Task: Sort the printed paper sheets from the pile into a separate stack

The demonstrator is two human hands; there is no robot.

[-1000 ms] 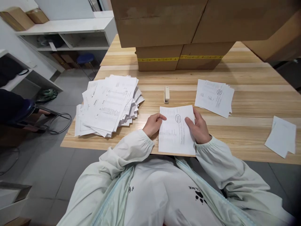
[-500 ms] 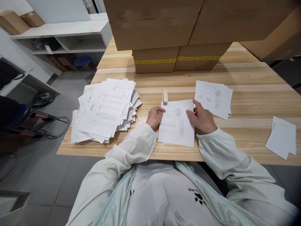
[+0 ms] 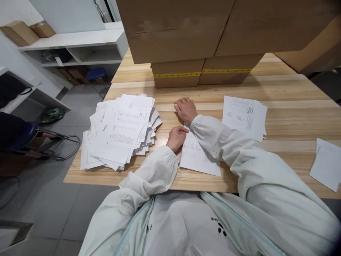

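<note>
Printed sheets of paper (image 3: 197, 156) lie in front of me at the table's near edge. My left hand (image 3: 177, 138) holds them by the left edge, thumb on top and fingers curled. My right hand (image 3: 185, 110) is closed over the top left corner of the sheets, where the small cream stapler stood; the stapler is now hidden under it. My right sleeve covers the upper right part of the sheets. To the right lies a small stack of stamped papers (image 3: 243, 117).
A large untidy pile of printed papers (image 3: 119, 131) spreads on the left of the wooden table (image 3: 170, 93). Cardboard boxes (image 3: 178, 73) stand stacked at the back. More white sheets (image 3: 326, 165) lie at the far right. Blue stools (image 3: 95, 73) stand on the floor to the left.
My right hand has let go of the sheets' right edge and moved left and away from me, over the stapler. My left hand has stayed on the sheets.
</note>
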